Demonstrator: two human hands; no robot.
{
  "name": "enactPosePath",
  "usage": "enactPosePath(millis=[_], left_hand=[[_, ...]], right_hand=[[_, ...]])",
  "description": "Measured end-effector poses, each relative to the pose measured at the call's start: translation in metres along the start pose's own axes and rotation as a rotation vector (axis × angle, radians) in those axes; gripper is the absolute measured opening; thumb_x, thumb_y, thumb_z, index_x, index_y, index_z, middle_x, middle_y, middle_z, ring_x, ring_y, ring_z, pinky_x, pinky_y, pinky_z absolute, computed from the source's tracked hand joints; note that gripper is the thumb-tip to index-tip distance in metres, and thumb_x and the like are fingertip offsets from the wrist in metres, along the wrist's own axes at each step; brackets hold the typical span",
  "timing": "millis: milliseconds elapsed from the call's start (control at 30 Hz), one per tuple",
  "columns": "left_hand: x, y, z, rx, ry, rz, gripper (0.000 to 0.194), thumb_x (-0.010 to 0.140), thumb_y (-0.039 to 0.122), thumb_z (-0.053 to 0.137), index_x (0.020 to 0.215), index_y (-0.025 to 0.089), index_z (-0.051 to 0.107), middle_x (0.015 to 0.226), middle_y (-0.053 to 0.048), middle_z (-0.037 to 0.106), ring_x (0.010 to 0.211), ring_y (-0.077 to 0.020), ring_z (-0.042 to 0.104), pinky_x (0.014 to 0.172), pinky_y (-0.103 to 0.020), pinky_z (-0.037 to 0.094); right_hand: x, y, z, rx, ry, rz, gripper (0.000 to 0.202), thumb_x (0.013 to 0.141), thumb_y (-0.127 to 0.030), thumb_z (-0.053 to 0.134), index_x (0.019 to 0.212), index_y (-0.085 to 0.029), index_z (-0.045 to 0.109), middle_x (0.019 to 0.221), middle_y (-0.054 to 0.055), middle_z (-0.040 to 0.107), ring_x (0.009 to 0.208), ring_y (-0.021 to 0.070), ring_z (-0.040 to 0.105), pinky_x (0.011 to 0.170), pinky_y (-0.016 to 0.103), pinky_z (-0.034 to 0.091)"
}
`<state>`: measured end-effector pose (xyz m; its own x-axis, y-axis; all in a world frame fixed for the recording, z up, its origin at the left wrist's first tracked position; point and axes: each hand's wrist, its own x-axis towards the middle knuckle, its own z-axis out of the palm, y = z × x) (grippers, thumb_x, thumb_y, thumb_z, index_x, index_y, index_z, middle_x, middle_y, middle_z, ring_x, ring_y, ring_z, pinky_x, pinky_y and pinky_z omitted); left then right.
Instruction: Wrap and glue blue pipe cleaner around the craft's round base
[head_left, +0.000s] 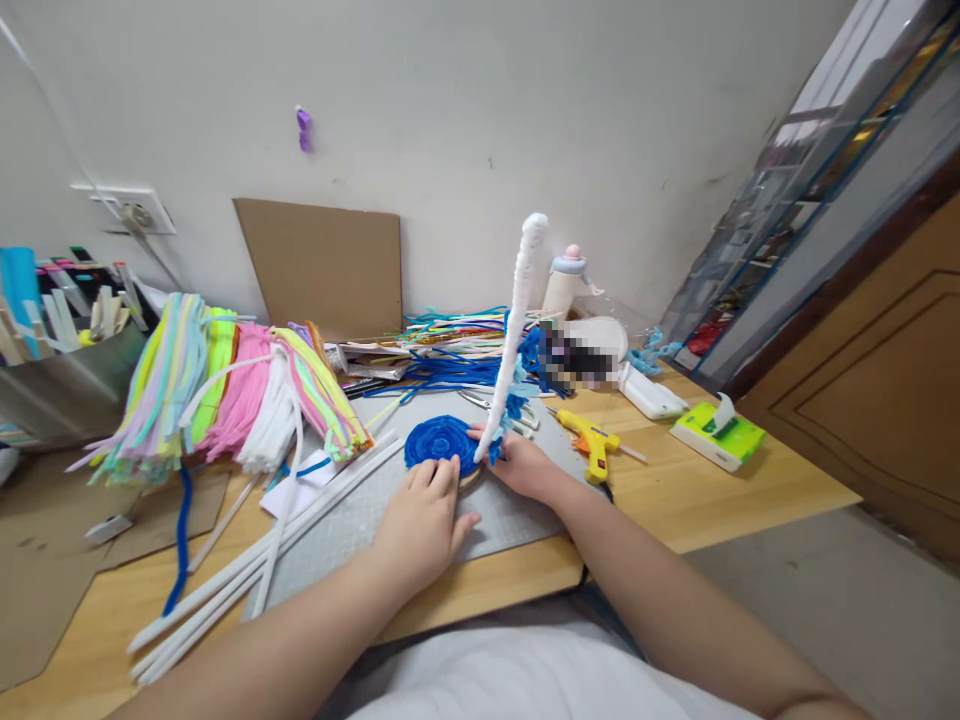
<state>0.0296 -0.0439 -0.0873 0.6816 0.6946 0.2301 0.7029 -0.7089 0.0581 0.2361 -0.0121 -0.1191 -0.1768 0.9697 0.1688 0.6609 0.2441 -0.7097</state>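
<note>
A round blue disc (439, 440), coiled from fuzzy pipe cleaners, lies on the grey mat, with a pale edge showing beneath its near side. At its right edge a white pipe-cleaner-wrapped stem (510, 340) stands up, tilted slightly right. Blue and light-blue pieces (516, 400) run along the stem's right side. My left hand (424, 515) rests its fingertips on the disc's near edge, thumb spread away. Around the foot of the stem my right hand (521, 462) closes its fingers, partly hidden behind the stem and blue pieces.
A yellow glue gun (592, 440) and scissors (525, 420) lie right of the disc. Tissues (718, 432) sit farther right. Pipe-cleaner bundles (240, 390) and long white strips (247, 560) occupy the left. Behind are blue pipe cleaners (457, 372), a bottle (564, 285) and cardboard (322, 265).
</note>
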Motion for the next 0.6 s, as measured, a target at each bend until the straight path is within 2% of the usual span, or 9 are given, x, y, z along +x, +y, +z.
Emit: enactPosePath(millis=[100,233,433,600], left_hand=[[0.006,-0.003,0.002,-0.07,0.062,-0.069,0.044,0.088,0.039,0.046,0.124,0.014,0.053,0.115,-0.012,0.056,0.105,-0.0279,0.049,0.092,-0.042,0.04],[0.021,-0.005,0.008,-0.115,0.101,-0.088,0.056,0.077,0.044,0.063,0.123,0.015,0.05,0.123,-0.011,0.052,0.112,-0.0296,0.046,0.096,-0.044,0.037],[0.033,-0.017,0.001,-0.144,0.031,0.073,0.041,0.076,0.034,0.066,0.113,0.019,0.057,0.115,-0.008,0.058,0.106,-0.0265,0.052,0.093,-0.042,0.036],[0.036,-0.045,-0.009,-0.228,-0.03,0.215,0.04,0.077,0.027,0.066,0.116,0.025,0.058,0.117,-0.004,0.06,0.111,-0.0229,0.053,0.096,-0.037,0.033]], right_hand=[[0.0,-0.001,-0.001,-0.021,-0.005,-0.037,0.047,0.08,-0.02,0.053,0.126,-0.026,0.055,0.129,0.003,0.057,0.121,0.0209,0.051,0.103,0.038,0.04],[0.0,-0.006,-0.004,-0.005,-0.017,-0.053,0.044,0.078,-0.018,0.054,0.121,-0.023,0.059,0.13,0.005,0.057,0.122,0.0213,0.05,0.104,0.038,0.038],[-0.001,-0.011,-0.005,0.029,-0.001,-0.036,0.038,0.076,-0.015,0.054,0.112,-0.024,0.065,0.115,0.004,0.066,0.114,0.0213,0.056,0.099,0.039,0.043],[-0.011,-0.019,-0.005,0.03,0.031,-0.01,0.037,0.075,-0.02,0.058,0.112,-0.024,0.064,0.119,0.004,0.063,0.115,0.023,0.054,0.102,0.042,0.039]])
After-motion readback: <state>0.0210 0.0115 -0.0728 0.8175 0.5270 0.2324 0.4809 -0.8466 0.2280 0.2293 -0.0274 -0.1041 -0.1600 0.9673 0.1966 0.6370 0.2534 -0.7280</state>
